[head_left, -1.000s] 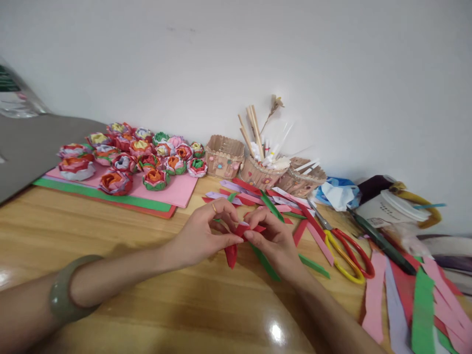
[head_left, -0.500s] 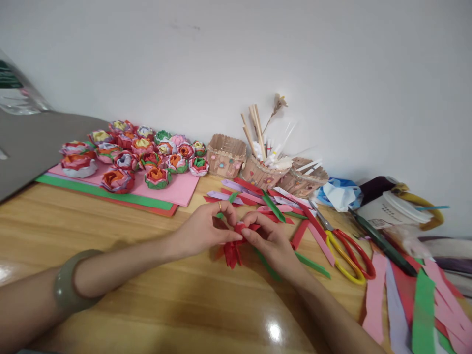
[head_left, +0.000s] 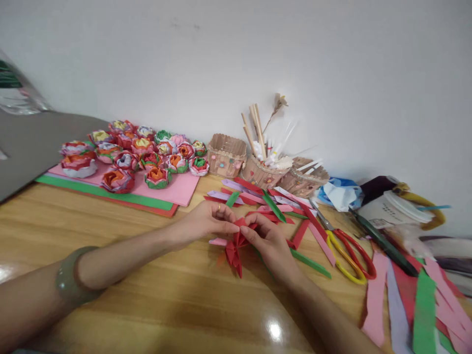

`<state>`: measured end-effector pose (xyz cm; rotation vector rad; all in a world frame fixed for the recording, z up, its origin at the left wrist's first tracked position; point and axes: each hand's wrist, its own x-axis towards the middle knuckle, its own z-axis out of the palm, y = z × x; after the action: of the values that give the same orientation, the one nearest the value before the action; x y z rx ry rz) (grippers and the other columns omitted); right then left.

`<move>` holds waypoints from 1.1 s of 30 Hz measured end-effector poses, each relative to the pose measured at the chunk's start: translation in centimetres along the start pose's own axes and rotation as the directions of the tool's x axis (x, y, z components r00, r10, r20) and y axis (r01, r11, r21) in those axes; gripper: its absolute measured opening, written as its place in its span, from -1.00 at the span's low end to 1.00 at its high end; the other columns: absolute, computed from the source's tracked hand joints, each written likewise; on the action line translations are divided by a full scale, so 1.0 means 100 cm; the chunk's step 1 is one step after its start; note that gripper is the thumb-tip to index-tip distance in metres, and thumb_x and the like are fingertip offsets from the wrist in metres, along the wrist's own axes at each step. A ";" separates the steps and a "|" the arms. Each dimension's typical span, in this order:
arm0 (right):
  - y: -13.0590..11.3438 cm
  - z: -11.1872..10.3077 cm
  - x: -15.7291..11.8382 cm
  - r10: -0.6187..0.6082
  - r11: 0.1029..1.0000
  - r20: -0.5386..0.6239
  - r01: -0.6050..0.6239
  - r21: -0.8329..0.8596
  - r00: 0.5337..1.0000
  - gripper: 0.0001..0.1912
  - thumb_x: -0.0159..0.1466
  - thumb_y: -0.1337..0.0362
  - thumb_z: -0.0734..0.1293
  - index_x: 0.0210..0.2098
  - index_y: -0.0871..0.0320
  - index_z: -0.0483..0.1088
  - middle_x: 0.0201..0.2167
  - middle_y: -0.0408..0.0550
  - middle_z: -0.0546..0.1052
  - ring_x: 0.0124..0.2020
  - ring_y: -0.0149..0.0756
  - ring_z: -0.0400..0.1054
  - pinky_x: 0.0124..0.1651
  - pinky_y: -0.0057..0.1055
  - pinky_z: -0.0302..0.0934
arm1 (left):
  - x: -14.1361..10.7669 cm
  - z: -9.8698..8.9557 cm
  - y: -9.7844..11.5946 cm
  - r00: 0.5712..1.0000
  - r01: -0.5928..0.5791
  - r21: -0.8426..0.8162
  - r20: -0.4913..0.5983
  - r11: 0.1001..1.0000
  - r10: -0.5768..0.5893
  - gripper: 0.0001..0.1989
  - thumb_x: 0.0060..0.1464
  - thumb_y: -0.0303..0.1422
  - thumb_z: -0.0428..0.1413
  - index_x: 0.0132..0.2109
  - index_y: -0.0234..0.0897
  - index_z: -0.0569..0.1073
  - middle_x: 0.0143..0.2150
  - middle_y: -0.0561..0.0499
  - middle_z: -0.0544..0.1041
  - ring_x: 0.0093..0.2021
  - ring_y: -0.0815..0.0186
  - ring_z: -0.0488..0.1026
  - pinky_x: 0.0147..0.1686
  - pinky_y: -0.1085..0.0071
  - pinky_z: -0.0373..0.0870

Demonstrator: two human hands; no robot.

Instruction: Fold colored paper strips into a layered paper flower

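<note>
The left hand (head_left: pixel 204 221) and right hand (head_left: pixel 272 245) meet in a close pinch grip, thumbs and fingers drawn together on the top of a folded red paper (head_left: pixel 233 251), whose pointed ends hang just below the grip over the tabletop (head_left: pixel 177 300). Just beyond the grip lie paper strips (head_left: pixel 273 205) in red, green, pink and lilac, with baskets (head_left: pixel 225 160) behind them. Farther off to the left of the grip, paper flowers (head_left: pixel 143 146) sit on coloured sheets (head_left: pixel 180 189); to its right, scissors (head_left: pixel 345 251) lie well apart from it.
</note>
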<state>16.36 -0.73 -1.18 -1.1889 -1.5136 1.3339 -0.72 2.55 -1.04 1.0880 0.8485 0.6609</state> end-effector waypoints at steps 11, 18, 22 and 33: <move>-0.004 0.001 -0.001 -0.038 0.999 -0.033 0.037 -0.025 0.999 -0.89 0.14 0.24 0.33 -0.42 0.16 0.36 -0.47 -0.16 0.42 -0.41 -0.39 0.28 -0.30 -0.44 0.17 | -0.003 0.000 0.003 0.996 0.029 -0.003 -0.083 1.000 -0.029 -0.86 -0.19 -0.40 0.23 -0.40 -0.32 0.44 -0.52 0.13 0.47 -0.51 0.45 0.39 -0.52 0.55 0.30; -0.006 0.003 -0.001 -0.141 0.974 -0.076 0.125 -0.189 0.987 -0.96 0.12 0.34 0.29 -0.46 0.16 0.34 -0.50 -0.15 0.46 -0.45 -0.39 0.33 -0.35 -0.45 0.23 | -0.003 0.003 0.004 0.997 -0.053 0.088 -0.051 0.995 0.057 -0.89 -0.21 -0.47 0.19 -0.46 -0.35 0.40 -0.56 0.13 0.42 -0.55 0.49 0.34 -0.53 0.56 0.29; -0.001 0.004 -0.004 -0.328 0.855 -0.089 0.256 -0.452 0.940 -0.93 0.13 0.41 0.26 -0.47 0.16 0.35 -0.52 -0.11 0.47 -0.47 -0.37 0.34 -0.38 -0.44 0.24 | -0.006 0.008 0.001 0.981 -0.165 0.180 -0.073 0.970 0.180 -0.93 -0.18 -0.50 0.13 -0.49 -0.33 0.35 -0.55 0.13 0.40 -0.53 0.47 0.32 -0.51 0.55 0.28; -0.001 0.002 -0.002 -0.290 0.854 -0.143 0.188 -0.486 0.946 -0.92 0.09 0.41 0.26 -0.44 0.19 0.40 -0.46 -0.06 0.51 -0.44 -0.33 0.39 -0.33 -0.43 0.27 | -0.003 0.006 -0.004 0.980 -0.135 0.261 -0.107 0.956 0.168 -0.95 -0.13 -0.42 0.12 -0.45 -0.33 0.43 -0.51 0.08 0.44 -0.46 0.40 0.39 -0.42 0.47 0.32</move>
<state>16.23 -0.93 -1.11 -1.3278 -1.8126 0.6641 -0.38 1.91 -1.26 1.3626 0.9866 0.7720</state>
